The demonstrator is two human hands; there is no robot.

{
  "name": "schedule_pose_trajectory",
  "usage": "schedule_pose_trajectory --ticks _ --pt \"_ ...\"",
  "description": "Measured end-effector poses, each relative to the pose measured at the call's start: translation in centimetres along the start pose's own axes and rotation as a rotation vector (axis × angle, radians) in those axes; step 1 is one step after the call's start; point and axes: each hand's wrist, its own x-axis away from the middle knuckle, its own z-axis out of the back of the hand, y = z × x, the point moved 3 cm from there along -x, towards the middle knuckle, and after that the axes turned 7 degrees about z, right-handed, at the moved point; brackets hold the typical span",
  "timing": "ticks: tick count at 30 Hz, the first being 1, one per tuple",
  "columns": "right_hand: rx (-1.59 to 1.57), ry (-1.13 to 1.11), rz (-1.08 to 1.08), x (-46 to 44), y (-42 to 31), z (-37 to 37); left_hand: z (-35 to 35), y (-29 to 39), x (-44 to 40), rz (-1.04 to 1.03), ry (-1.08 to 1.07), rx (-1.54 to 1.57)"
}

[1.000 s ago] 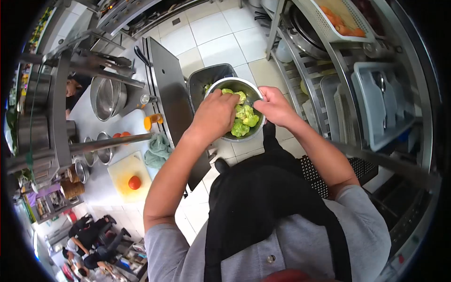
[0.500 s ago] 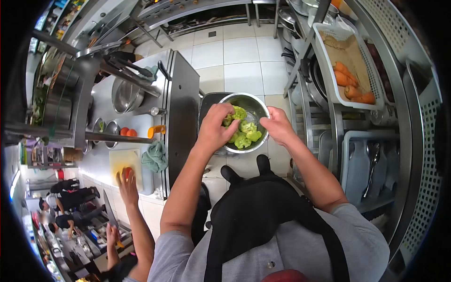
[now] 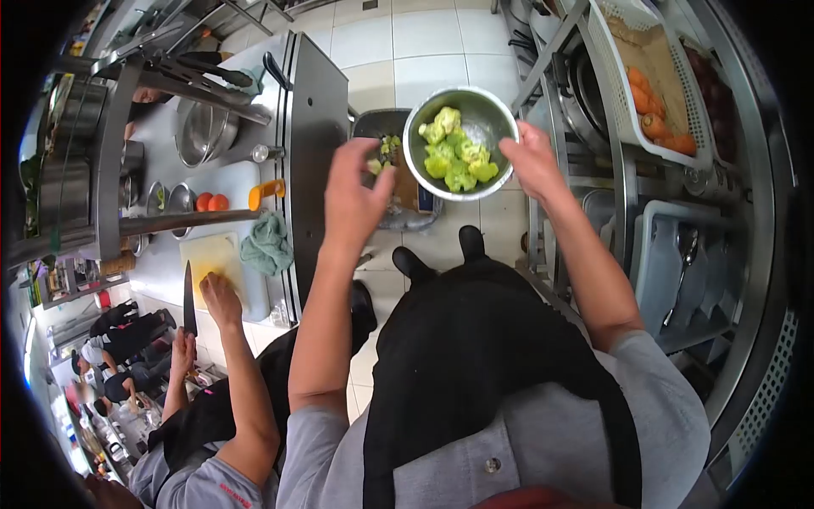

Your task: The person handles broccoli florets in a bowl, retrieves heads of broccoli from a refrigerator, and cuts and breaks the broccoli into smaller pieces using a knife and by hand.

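My right hand [image 3: 532,161] grips the rim of a round metal bowl [image 3: 415,174], thumb over the edge. Pale green florets [image 3: 459,157], which look like broccoli, lie inside the bowl. My left hand [image 3: 356,191] is left of the bowl, above a dark bin [image 3: 369,125], with thumb and fingers apart. A small pale green piece [image 3: 374,166] shows between them; whether it lies in the bin below or touches the fingers is unclear. Green scraps [image 3: 390,146] lie in the bin.
At left, a co-worker's hand [image 3: 220,297] rests over a yellow cutting board [image 3: 199,250]; their other hand holds a knife [image 3: 189,301]. A green cloth [image 3: 267,244] and tomatoes [image 3: 218,203] are on the counter. Carrots [image 3: 646,102] fill part of a white basket [image 3: 623,127] on the right rack.
The bowl has moved up and right in my right hand. My left hand has come out of it, leftward over the bin. The co-worker's knife has come nearer the board.
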Motion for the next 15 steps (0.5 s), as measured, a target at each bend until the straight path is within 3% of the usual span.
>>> schedule_pose_trajectory --ticks 2,3,7,10,12,14,15 --pt "-0.078 0.063 0.028 -0.4 1.4 -0.7 -1.2 2.6 -0.9 -0.082 -0.226 -0.058" --pt "0.025 0.000 0.087 -0.8 2.8 -0.2 -2.0 3.4 -1.2 -0.149 -0.311 -0.145" --pt "0.039 -0.034 -0.084 0.0 2.6 -1.4 -5.4 2.8 -0.6 -0.169 -0.503 -0.296" --pt "0.023 -0.016 -0.118 0.0 3.4 -1.5 -7.1 2.8 -0.3 -0.231 -0.522 -0.290" --pt "0.021 -0.020 0.000 0.0 3.5 -0.6 -5.8 2.6 -0.9 -0.214 -0.510 -0.249" --pt "-0.015 0.024 0.009 -0.6 2.7 0.7 -2.4 1.7 -2.0 -0.184 -0.266 -0.125" --pt "0.000 0.057 -0.018 -1.3 2.8 1.9 -1.0 0.0 -1.9 -0.020 -0.247 -0.068"
